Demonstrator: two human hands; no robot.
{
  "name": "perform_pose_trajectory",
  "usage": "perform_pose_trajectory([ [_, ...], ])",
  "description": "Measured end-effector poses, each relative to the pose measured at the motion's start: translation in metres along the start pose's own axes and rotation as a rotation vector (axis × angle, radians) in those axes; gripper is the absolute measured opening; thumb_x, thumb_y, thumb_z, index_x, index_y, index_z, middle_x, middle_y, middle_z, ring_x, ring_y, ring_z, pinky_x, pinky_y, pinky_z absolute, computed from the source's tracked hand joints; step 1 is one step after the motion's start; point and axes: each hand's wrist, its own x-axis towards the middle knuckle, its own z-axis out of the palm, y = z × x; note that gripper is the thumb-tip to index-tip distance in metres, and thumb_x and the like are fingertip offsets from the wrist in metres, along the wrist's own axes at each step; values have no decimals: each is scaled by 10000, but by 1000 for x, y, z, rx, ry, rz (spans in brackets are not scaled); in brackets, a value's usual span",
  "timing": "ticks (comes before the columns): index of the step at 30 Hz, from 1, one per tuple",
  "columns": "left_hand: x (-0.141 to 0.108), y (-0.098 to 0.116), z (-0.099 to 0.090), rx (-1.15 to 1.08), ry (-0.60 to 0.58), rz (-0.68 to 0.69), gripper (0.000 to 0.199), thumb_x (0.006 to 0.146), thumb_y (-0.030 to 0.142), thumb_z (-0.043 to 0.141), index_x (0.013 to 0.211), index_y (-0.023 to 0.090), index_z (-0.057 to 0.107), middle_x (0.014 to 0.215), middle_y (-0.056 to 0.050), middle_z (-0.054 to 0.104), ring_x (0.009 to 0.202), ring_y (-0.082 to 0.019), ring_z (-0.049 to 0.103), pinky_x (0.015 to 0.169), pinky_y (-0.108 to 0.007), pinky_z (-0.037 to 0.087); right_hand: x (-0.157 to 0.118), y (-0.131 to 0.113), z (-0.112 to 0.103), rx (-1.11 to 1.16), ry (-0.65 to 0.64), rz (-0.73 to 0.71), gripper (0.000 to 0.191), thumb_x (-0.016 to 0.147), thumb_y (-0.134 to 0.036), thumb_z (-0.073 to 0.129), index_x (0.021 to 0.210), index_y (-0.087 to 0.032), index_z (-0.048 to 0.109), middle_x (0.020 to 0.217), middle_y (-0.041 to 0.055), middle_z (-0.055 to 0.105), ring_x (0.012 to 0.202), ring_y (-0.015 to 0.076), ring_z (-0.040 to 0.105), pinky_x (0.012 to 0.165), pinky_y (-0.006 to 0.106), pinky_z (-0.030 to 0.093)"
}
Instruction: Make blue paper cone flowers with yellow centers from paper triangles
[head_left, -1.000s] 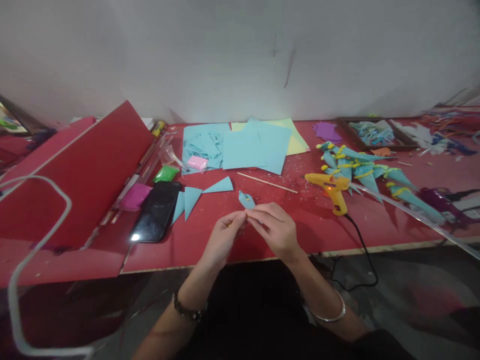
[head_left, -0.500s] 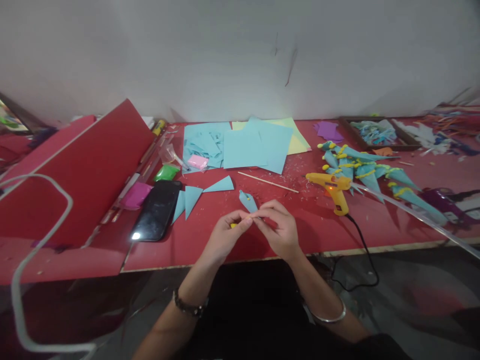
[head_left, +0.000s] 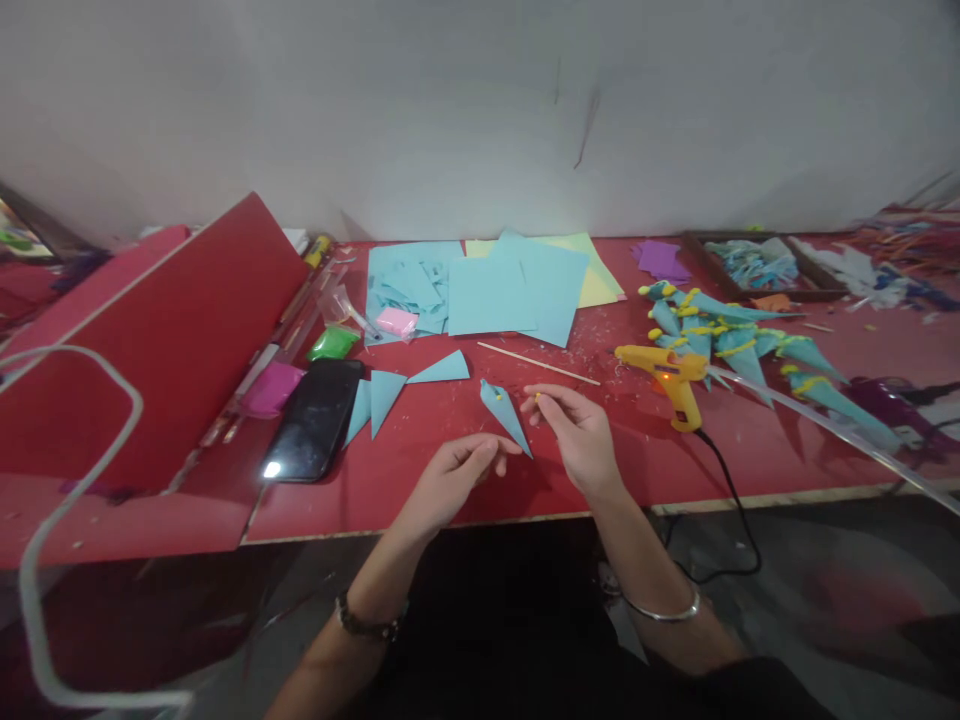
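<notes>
A blue paper cone with small yellow dots near its wide end lies on the red table between my hands, its point toward me. My right hand is just right of the cone, thumb and fingers pinched on a tiny yellow piece of clay. On the near left, my left hand has its index finger stretched toward the cone's tip. Its thumb presses against the other, curled fingers; whatever they hold is hidden.
A yellow glue gun lies at right before several finished blue cones. Left are loose blue paper pieces, a black phone, and green and pink packets. A thin stick lies beyond the cone.
My hands have come apart: the right moved up and right with the yellow bit, the left slightly down. The whole cone now shows; the yellow lump seen at my left hand is hidden.
</notes>
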Motion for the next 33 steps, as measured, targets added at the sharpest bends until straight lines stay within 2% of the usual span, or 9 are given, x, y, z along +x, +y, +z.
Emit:
perform_pose_trajectory([
  [5, 2, -7, -2, -78, 25, -52, 259, 750, 357, 525, 876, 174, 658, 650, 11, 532, 493, -56, 318, 470, -202, 223, 3, 2, 0, 139, -53, 82, 109, 667, -255, 650, 761, -198, 649, 663, -6, 632, 574, 88, 557, 579, 234, 465],
  [10, 4, -10, -1, -240, 13, -102, 277, 731, 364, 552, 888, 159, 653, 616, 19, 519, 459, -36, 284, 446, -196, 187, 4, 0, 3, 351, -14, 195, 137, 665, -249, 650, 794, -204, 658, 683, -18, 613, 603, 60, 536, 608, 198, 451],
  [14, 6, -14, -4, -372, 65, -116, 254, 697, 353, 603, 831, 144, 655, 573, 30, 488, 444, -24, 282, 426, -184, 177, 1, -2, 5, 539, -123, 255, 139, 666, -314, 652, 720, -189, 624, 575, -42, 550, 472, 29, 449, 508, 176, 413],
  [17, 6, -16, -8, -500, 108, -116, 242, 681, 353, 624, 784, 135, 650, 542, 36, 459, 437, -20, 281, 413, -170, 180, 0, -3, 7, 634, -149, 264, 174, 696, -353, 625, 683, -189, 569, 515, -65, 487, 415, 18, 370, 459, 166, 379],
  [22, 5, -20, -11, -641, 109, -90, 194, 699, 318, 625, 774, 141, 644, 538, 41, 441, 440, -13, 285, 422, -137, 235, 1, 0, 6, 599, -118, 255, 245, 681, -381, 633, 628, -187, 494, 492, -83, 430, 397, 17, 315, 436, 160, 358],
  [27, 5, -22, -11, -658, 99, -81, 174, 729, 308, 604, 769, 143, 641, 533, 43, 435, 441, -6, 288, 444, -115, 267, 2, 2, 4, 524, -138, 345, 161, 635, -267, 681, 747, -197, 588, 630, -44, 566, 514, 37, 478, 514, 179, 426],
  [30, 5, -22, -11, -650, 102, -66, 182, 753, 311, 578, 775, 140, 638, 539, 43, 440, 435, -1, 279, 458, -114, 280, 2, 3, 3, 539, -143, 385, 178, 656, -267, 665, 813, -194, 624, 705, -20, 616, 562, 42, 524, 557, 183, 455],
  [33, 4, -21, -11, -649, 99, -56, 198, 745, 322, 585, 759, 131, 631, 532, 39, 440, 433, -3, 281, 432, -115, 249, 2, 4, 3, 541, -137, 378, 161, 692, -329, 631, 762, -184, 629, 588, -36, 585, 456, 26, 475, 457, 156, 416],
])
